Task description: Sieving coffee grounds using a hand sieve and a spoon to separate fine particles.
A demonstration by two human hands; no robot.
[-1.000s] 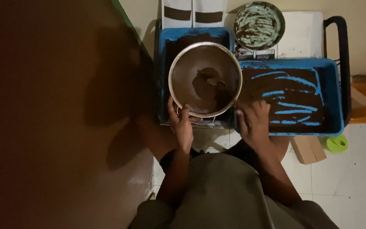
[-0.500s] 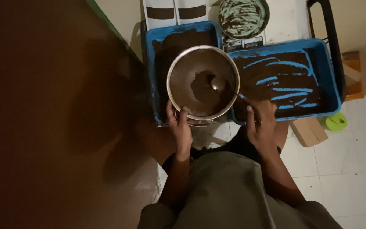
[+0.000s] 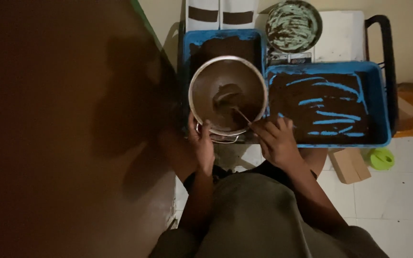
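Currently, left hand [image 3: 202, 143] grips the near rim of the round metal bowl of brown mixture [image 3: 228, 94], right hand [image 3: 276, 141] fingers pinch a thin spoon handle [image 3: 241, 114] dipped inside; mixture remains unemptied beside the smeared blue rectangular plastic tray [image 3: 328, 102] right.

The round bowl [image 3: 227, 95] is thin metal with a dull shiny rim, coated inside with wet, glossy brown paste. At three o'clock of it, the blue tray [image 3: 376, 102] is smooth plastic, smeared matt brown. Floor tiles [image 3: 397, 200] look glazed.
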